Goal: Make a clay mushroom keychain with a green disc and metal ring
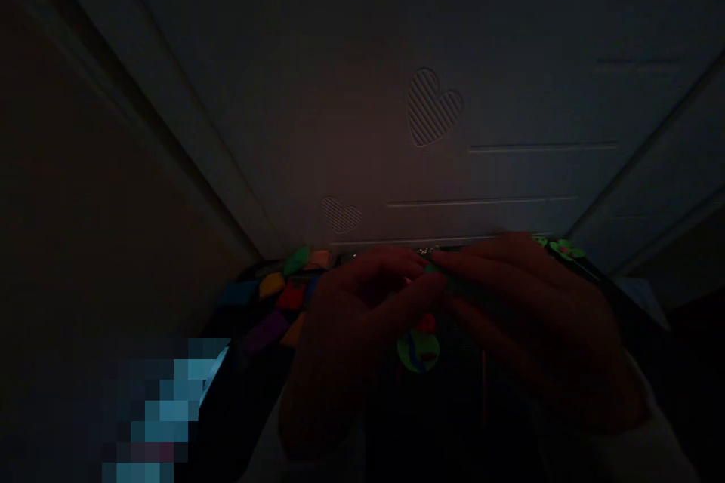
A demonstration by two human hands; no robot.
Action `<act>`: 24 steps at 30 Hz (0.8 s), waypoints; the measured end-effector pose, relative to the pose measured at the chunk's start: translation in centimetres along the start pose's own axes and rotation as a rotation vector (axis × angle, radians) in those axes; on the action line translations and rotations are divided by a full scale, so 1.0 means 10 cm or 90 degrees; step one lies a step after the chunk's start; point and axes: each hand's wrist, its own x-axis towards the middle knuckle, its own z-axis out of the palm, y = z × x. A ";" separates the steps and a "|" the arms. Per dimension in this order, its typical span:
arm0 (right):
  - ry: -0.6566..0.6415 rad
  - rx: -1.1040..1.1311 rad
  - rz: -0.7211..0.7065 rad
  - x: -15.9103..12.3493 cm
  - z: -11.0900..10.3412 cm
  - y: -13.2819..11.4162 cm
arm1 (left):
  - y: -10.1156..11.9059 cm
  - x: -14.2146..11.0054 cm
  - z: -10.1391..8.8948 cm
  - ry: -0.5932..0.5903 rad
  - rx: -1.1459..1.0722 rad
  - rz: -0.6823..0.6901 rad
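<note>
In dim light, my left hand [362, 324] and my right hand [526, 309] meet over a dark surface. A small green piece of modelling clay [436, 272] is pinched between their fingertips, mostly hidden. My left thumb and fingers are closed on it; my right fingers and thumb press on it from the other side. Just below the fingertips lies a round green clay disc [418, 362] with blue and dark red bits on it. A red piece [426, 323] touches or overlaps its upper edge.
Several clay lumps lie left of my hands, including a purple block [266, 332], a red one [291, 294] and a yellow one [272, 285]. Green flower shapes [566, 249] lie at the right back. A pale panel with embossed hearts [431, 109] stands behind. A bright pixelated area [170, 411] is lower left.
</note>
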 end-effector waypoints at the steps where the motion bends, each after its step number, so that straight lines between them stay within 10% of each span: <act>1: -0.004 0.004 0.003 0.00 0.00 0.00 | 0.00 0.00 -0.01 0.001 -0.004 -0.004; 24: 0.039 0.043 0.028 0.06 0.08 -0.01 | 0.00 0.10 -0.08 -0.024 -0.020 -0.066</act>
